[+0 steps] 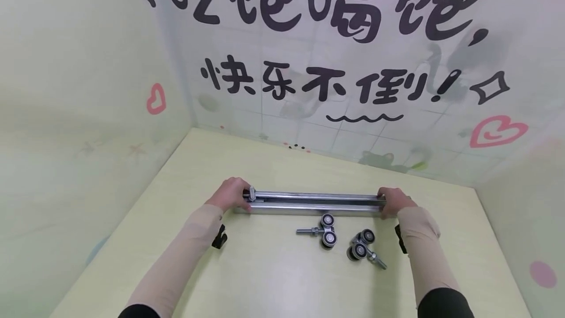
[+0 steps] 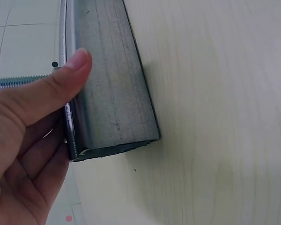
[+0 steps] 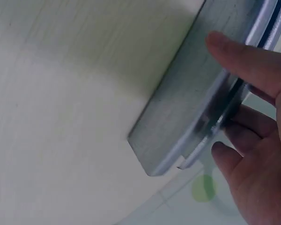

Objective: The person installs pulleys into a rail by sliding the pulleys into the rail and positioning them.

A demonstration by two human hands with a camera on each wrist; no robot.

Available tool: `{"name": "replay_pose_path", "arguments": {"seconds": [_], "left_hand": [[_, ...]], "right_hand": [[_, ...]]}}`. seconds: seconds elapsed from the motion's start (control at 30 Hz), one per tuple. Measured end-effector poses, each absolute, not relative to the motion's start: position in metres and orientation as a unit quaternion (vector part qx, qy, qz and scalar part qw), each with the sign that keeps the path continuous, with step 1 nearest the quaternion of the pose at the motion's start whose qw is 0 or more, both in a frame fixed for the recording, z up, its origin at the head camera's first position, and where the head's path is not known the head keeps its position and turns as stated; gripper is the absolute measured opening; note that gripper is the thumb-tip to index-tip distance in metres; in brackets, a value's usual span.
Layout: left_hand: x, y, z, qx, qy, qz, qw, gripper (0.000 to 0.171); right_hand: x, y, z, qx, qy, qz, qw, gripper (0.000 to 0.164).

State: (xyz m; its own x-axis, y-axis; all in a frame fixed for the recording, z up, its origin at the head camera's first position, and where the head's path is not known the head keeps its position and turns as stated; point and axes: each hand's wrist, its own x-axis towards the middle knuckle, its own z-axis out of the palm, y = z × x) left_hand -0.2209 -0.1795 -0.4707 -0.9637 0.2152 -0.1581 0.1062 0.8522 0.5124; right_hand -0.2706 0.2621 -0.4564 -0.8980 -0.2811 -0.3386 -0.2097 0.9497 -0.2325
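Observation:
A galvanized metal channel rail point(image 1: 309, 207) lies across the table, slot side up. My left hand point(image 1: 230, 194) grips its left end, thumb on the near wall and the other fingers on the far side. Beside that thumb a threaded bolt point(image 2: 18, 83) sticks up out of the slot; what it is fixed to inside is hidden. At the rail's right end my right hand point(image 1: 396, 201) holds it the same way, thumb point(image 3: 220, 42) against the near wall. Two roller trolleys with threaded bolts, one point(image 1: 328, 238) just in front of the rail and another point(image 1: 359, 251) further right, lie on the table.
The pale wooden table point(image 1: 273, 283) is bounded by a back wall point(image 1: 282, 107) with black lettering and by side walls at left point(image 1: 88, 161) and right point(image 1: 529, 220). A dark strap point(image 1: 219, 237) shows at the left wrist, and another point(image 1: 400, 239) at the right.

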Motion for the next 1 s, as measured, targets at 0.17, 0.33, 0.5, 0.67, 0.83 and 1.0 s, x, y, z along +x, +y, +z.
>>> {"name": "replay_pose_path", "arguments": {"seconds": [0.17, 0.33, 0.5, 0.67, 0.83, 1.0], "left_hand": [[-0.220, -0.180, -0.472, 0.086, 0.957, 0.258, 0.106, 0.043], [-0.218, -0.180, -0.469, 0.080, 0.957, 0.257, 0.105, 0.045], [-0.219, -0.178, -0.465, 0.079, 0.955, 0.264, 0.113, 0.043], [-0.221, -0.178, -0.467, 0.081, 0.957, 0.257, 0.112, 0.038], [-0.223, -0.178, -0.470, 0.085, 0.957, 0.257, 0.109, 0.037], [-0.223, -0.179, -0.470, 0.086, 0.956, 0.261, 0.103, 0.036]], "right_hand": [[-0.272, 0.236, -0.439, -0.136, 0.955, -0.060, 0.258, 0.070], [-0.279, 0.186, -0.433, -0.213, 0.938, -0.071, 0.264, 0.068], [-0.280, 0.130, -0.430, -0.293, 0.919, -0.084, 0.250, 0.058], [-0.271, 0.078, -0.429, -0.357, 0.898, -0.084, 0.245, 0.053], [-0.262, 0.039, -0.426, -0.405, 0.883, -0.088, 0.220, 0.048], [-0.256, 0.011, -0.420, -0.460, 0.863, -0.118, 0.173, 0.038]]}}
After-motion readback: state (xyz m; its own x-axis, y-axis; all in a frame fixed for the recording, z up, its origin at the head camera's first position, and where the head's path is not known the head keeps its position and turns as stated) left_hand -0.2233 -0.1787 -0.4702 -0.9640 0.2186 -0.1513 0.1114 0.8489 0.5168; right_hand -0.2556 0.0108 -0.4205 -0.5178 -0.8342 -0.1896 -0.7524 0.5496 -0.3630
